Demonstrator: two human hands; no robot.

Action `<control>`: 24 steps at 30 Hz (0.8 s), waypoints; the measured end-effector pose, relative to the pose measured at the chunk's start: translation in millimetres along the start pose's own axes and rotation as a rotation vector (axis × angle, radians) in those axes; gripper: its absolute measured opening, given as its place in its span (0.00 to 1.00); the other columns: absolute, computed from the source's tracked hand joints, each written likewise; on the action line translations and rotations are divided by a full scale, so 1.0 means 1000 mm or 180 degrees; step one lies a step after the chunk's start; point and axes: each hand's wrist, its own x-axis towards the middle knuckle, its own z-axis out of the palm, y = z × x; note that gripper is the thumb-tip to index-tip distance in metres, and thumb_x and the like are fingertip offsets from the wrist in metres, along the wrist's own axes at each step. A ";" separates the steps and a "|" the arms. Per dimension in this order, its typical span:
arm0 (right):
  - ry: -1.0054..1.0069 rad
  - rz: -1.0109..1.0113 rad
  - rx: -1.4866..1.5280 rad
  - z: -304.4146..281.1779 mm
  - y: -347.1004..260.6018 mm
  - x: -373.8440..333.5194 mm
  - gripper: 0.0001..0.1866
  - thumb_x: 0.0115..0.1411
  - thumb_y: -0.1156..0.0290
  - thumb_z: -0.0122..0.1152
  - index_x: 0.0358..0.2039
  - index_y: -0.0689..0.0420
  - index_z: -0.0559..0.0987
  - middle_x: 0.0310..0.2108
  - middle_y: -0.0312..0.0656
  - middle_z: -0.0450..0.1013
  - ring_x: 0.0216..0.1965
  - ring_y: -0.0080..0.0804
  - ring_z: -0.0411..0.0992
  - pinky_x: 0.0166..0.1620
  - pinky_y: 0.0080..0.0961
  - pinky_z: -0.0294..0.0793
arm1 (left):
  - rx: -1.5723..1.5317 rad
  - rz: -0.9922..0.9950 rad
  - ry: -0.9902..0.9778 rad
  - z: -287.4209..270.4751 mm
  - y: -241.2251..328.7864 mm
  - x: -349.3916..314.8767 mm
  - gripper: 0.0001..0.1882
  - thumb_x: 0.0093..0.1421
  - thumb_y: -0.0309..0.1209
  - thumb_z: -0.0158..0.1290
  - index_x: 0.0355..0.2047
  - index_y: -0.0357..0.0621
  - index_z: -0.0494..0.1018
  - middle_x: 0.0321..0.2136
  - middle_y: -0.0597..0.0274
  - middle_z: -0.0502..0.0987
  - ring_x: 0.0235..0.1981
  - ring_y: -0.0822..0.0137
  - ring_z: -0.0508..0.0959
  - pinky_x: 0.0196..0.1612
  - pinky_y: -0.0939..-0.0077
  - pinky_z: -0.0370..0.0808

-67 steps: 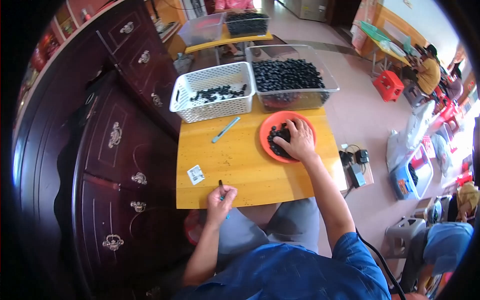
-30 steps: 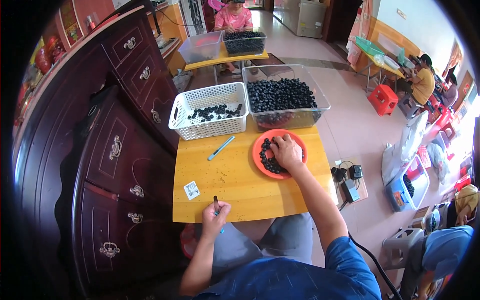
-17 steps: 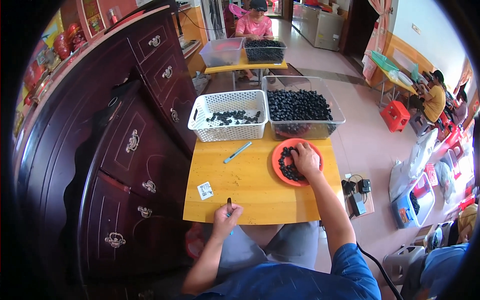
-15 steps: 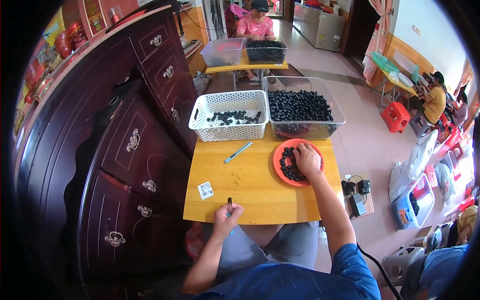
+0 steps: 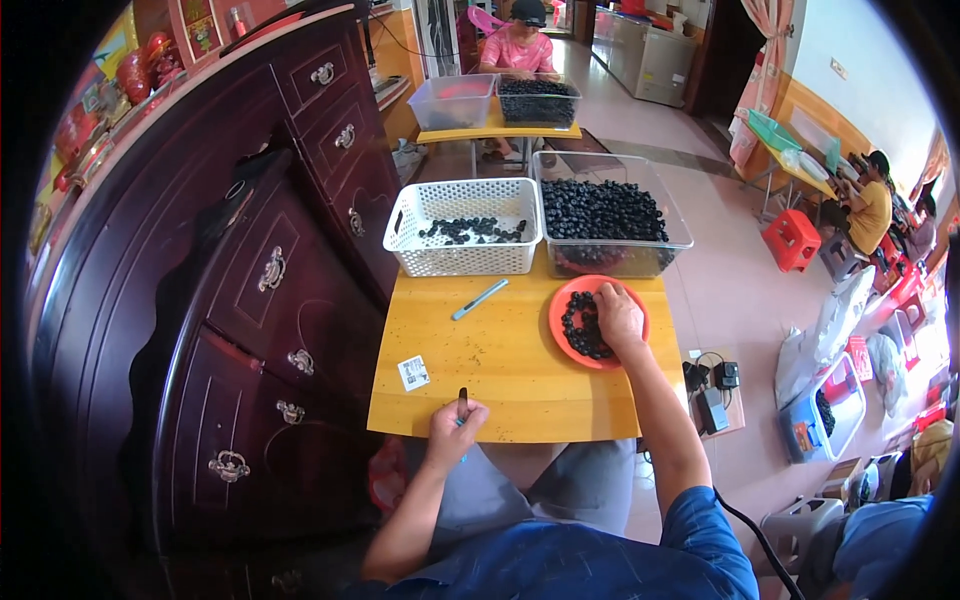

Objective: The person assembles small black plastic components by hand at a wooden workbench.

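- Left hand (image 5: 456, 432) at the near edge of the surface (image 5: 510, 385), left of its middle: fingers closed round a dark-tipped tool (image 5: 462, 397).
- Right hand (image 5: 620, 316) over the right side of the red plate (image 5: 558, 334), fingers bent downward; I cannot tell whether they grip anything.
- Dark round fruits (image 5: 579, 332) lie in the plate, near the surface's right edge.
- Far left corner: white basket (image 5: 463, 264), a few dark pieces inside. Far right corner: clear bin (image 5: 615, 246), heaped dark.
- Teal pen-shaped tool (image 5: 480, 299) before the basket; white card (image 5: 413, 373) near the left edge.
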 end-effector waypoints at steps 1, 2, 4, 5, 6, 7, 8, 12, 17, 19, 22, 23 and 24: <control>0.0004 0.0001 -0.0006 0.002 0.003 0.001 0.10 0.70 0.63 0.53 0.39 0.55 0.75 0.43 0.55 0.76 0.44 0.57 0.76 0.46 0.51 0.75 | -0.0031 -0.0086 -0.0012 0.001 0.003 -0.001 0.08 0.65 0.30 0.60 0.31 0.38 0.79 0.21 0.76 0.72 0.23 0.83 0.68 0.28 0.83 0.65; 0.0130 -0.0075 0.0020 0.004 0.005 0.001 0.10 0.70 0.63 0.53 0.39 0.56 0.75 0.42 0.55 0.76 0.43 0.57 0.77 0.45 0.52 0.75 | -0.0062 -0.0172 -0.0026 0.002 0.004 -0.001 0.08 0.65 0.30 0.60 0.31 0.38 0.79 0.21 0.76 0.73 0.23 0.83 0.69 0.28 0.83 0.66; 0.0244 -0.0160 0.0043 0.003 0.004 0.001 0.10 0.70 0.63 0.53 0.39 0.56 0.75 0.41 0.55 0.77 0.42 0.58 0.77 0.44 0.52 0.75 | -0.0056 -0.0115 -0.0005 0.001 0.004 -0.003 0.07 0.64 0.29 0.60 0.31 0.38 0.80 0.21 0.76 0.73 0.24 0.83 0.69 0.29 0.83 0.66; 0.0306 -0.0216 0.0095 0.002 0.003 0.002 0.10 0.70 0.62 0.53 0.39 0.56 0.75 0.39 0.55 0.77 0.40 0.58 0.77 0.43 0.52 0.75 | -0.0045 -0.0056 0.0014 0.002 0.003 -0.004 0.07 0.64 0.29 0.60 0.31 0.38 0.80 0.22 0.75 0.74 0.24 0.83 0.69 0.29 0.83 0.67; 0.0368 -0.0275 0.0156 0.002 0.000 0.002 0.10 0.70 0.62 0.53 0.39 0.56 0.75 0.37 0.55 0.77 0.38 0.58 0.77 0.42 0.52 0.76 | -0.0044 -0.0056 0.0020 0.001 0.003 -0.003 0.07 0.64 0.29 0.60 0.31 0.38 0.80 0.22 0.75 0.74 0.24 0.83 0.69 0.29 0.83 0.67; 0.0365 -0.0278 0.0159 -0.001 -0.001 0.001 0.10 0.70 0.62 0.53 0.39 0.56 0.75 0.37 0.55 0.77 0.38 0.58 0.77 0.42 0.52 0.76 | -0.0024 -0.0002 0.0001 0.000 0.001 -0.003 0.07 0.64 0.28 0.60 0.32 0.38 0.80 0.22 0.75 0.74 0.24 0.83 0.70 0.29 0.83 0.67; 0.0391 -0.0294 0.0217 -0.004 -0.002 0.000 0.11 0.71 0.61 0.52 0.39 0.56 0.74 0.35 0.54 0.78 0.38 0.58 0.77 0.41 0.53 0.76 | -0.0004 0.0051 -0.0019 0.000 0.000 -0.003 0.06 0.65 0.28 0.60 0.32 0.38 0.80 0.22 0.75 0.74 0.25 0.83 0.70 0.30 0.83 0.67; 0.0547 -0.0370 0.0360 -0.011 -0.013 0.000 0.11 0.71 0.62 0.52 0.37 0.55 0.74 0.32 0.53 0.78 0.34 0.58 0.77 0.38 0.54 0.75 | -0.0032 0.0051 -0.0031 0.001 -0.007 -0.004 0.06 0.65 0.28 0.60 0.32 0.38 0.80 0.22 0.75 0.74 0.24 0.83 0.70 0.29 0.84 0.67; 0.0777 -0.0603 0.0730 -0.036 -0.075 -0.017 0.07 0.69 0.66 0.56 0.35 0.55 0.73 0.31 0.51 0.77 0.32 0.56 0.77 0.35 0.50 0.76 | -0.0085 -0.0102 0.0010 -0.002 -0.006 -0.002 0.06 0.65 0.29 0.60 0.33 0.39 0.79 0.21 0.75 0.73 0.19 0.83 0.68 0.23 0.84 0.65; 0.0826 -0.0898 0.0791 -0.027 -0.093 -0.039 0.06 0.67 0.67 0.58 0.34 0.54 0.73 0.29 0.48 0.76 0.30 0.52 0.77 0.32 0.46 0.76 | -0.0084 -0.0060 -0.0086 -0.002 -0.005 0.001 0.06 0.66 0.29 0.59 0.33 0.40 0.78 0.21 0.74 0.72 0.17 0.83 0.68 0.21 0.85 0.65; 0.0254 -0.1079 0.0891 -0.010 -0.120 -0.078 0.07 0.65 0.66 0.61 0.34 0.53 0.73 0.27 0.43 0.74 0.28 0.45 0.77 0.30 0.42 0.77 | -0.0012 0.0076 -0.0040 -0.002 -0.004 0.002 0.07 0.66 0.30 0.59 0.33 0.39 0.78 0.21 0.74 0.72 0.16 0.83 0.68 0.20 0.84 0.65; 0.0183 -0.1137 0.0761 -0.001 -0.119 -0.091 0.07 0.65 0.65 0.61 0.34 0.53 0.73 0.28 0.43 0.74 0.28 0.45 0.77 0.30 0.42 0.77 | 0.0045 0.0200 -0.0082 -0.003 -0.011 0.003 0.07 0.67 0.30 0.59 0.33 0.39 0.77 0.20 0.73 0.72 0.16 0.82 0.67 0.20 0.84 0.65; 0.0112 -0.1199 0.0637 0.008 -0.117 -0.102 0.07 0.65 0.65 0.60 0.35 0.53 0.73 0.29 0.42 0.74 0.28 0.45 0.77 0.30 0.43 0.78 | 0.0051 0.0175 -0.0099 -0.001 -0.010 0.003 0.07 0.67 0.30 0.59 0.33 0.39 0.77 0.20 0.73 0.72 0.16 0.82 0.67 0.20 0.84 0.65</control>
